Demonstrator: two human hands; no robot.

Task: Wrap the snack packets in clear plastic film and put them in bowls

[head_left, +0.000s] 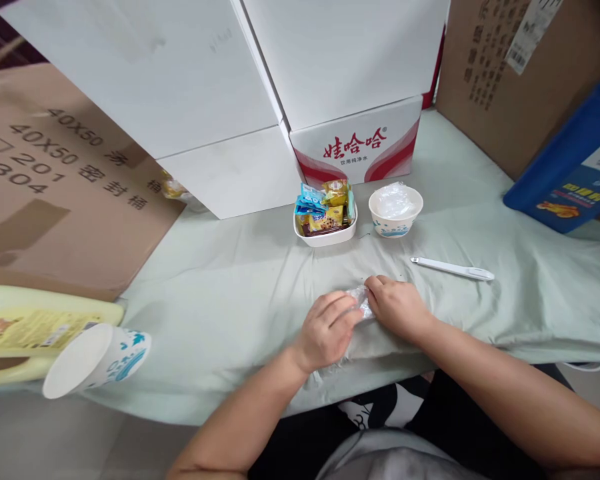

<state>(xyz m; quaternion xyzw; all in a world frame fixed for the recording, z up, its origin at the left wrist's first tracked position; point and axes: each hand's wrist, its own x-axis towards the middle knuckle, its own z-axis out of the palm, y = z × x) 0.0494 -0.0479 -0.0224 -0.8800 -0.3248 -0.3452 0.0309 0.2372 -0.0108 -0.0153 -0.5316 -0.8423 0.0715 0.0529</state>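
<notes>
My left hand [327, 330] and my right hand [397, 308] meet near the front edge of a surface covered in pale green cloth [220, 293]. Both pinch a small crinkled clear plastic wrapper [360, 300] that lies between them on the cloth. The fingers of each hand are curled onto it and cover most of it. Beyond the hands stands a white rectangular dish [326, 237] filled with several small snack packets [325, 207]. To its right sits a white paper bowl [395, 211] holding clear plastic.
A white pen-like stick [453, 269] lies right of my hands. A paper cup [96, 360] lies on its side at the left by a yellow bottle [35, 327]. White cartons [360, 143], brown cardboard boxes [55, 173] and a blue package [570, 167] ring the back.
</notes>
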